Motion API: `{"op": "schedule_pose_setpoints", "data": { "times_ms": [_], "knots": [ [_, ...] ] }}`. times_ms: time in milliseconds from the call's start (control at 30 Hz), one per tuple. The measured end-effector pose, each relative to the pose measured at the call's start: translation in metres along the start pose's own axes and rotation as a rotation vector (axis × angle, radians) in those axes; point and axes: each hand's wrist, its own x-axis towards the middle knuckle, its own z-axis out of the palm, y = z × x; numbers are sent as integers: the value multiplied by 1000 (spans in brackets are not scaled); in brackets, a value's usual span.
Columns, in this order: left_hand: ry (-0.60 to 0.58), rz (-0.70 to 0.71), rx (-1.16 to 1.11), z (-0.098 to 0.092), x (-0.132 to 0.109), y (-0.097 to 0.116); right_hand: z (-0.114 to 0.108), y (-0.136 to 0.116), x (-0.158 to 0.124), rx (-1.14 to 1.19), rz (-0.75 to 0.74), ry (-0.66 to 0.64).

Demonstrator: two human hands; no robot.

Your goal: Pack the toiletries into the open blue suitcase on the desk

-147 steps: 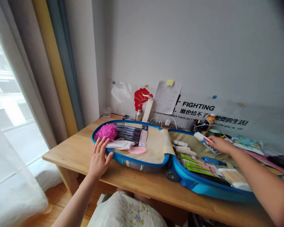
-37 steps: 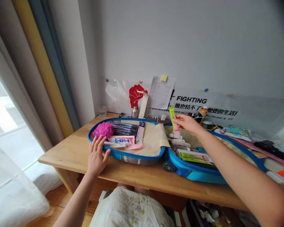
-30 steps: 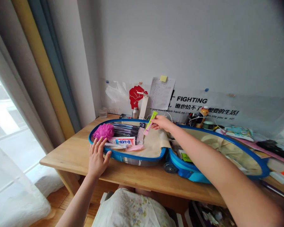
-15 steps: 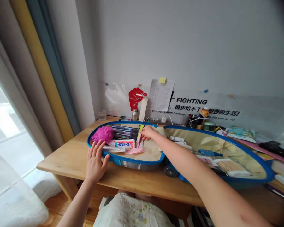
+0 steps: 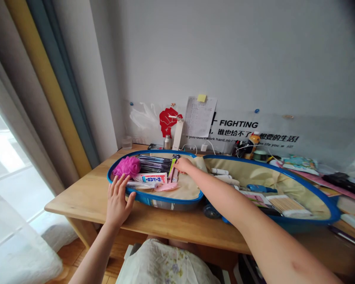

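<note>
A blue-rimmed case (image 5: 162, 202) lies spread open on the wooden table in two halves. My left hand (image 5: 118, 201) rests with its fingers apart at the left half's near rim, close to a bright pink bath puff (image 5: 127, 166). Inside that half my right hand (image 5: 182, 165) has its fingers curled at a narrow packet (image 5: 173, 161) with a green and black top; the fingertips are partly hidden. Left of it are dark slim packs (image 5: 154, 163), a boxed toothpaste (image 5: 154, 178), a clear packet (image 5: 142, 185) and a pale pink item (image 5: 166, 186).
The right half holds white tubes (image 5: 220, 171), a blue bottle (image 5: 260, 188) and a pack of cotton swabs (image 5: 287, 205). Behind stand a metal bottle (image 5: 167, 142), a white upright stand (image 5: 178, 135) and a green jar (image 5: 259, 156). A curtain (image 5: 50, 79) hangs on the left.
The narrow packet and my right hand have settled slightly lower, beside the dark packs. My left hand stays at the rim. The whole view has shifted a little.
</note>
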Motion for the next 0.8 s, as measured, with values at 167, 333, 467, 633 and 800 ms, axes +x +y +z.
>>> {"op": "schedule_pose_setpoints", "data": {
  "times_ms": [167,333,467,633,800],
  "knots": [
    [5,3,3,0,0,1,-1,-1,-2,92,3,37],
    [-5,-7,-5,2,-1,-1,-40,-5,-9,311,-66,142],
    [-20,-24,-6,3,-2,-3,-98,16,-30,474,-164,270],
    [3,-14,-13,3,-2,-2,-137,89,-67,390,-277,96],
    [6,-12,-13,3,-1,-1,-126,165,-95,16,-177,-258]
  ]
}}
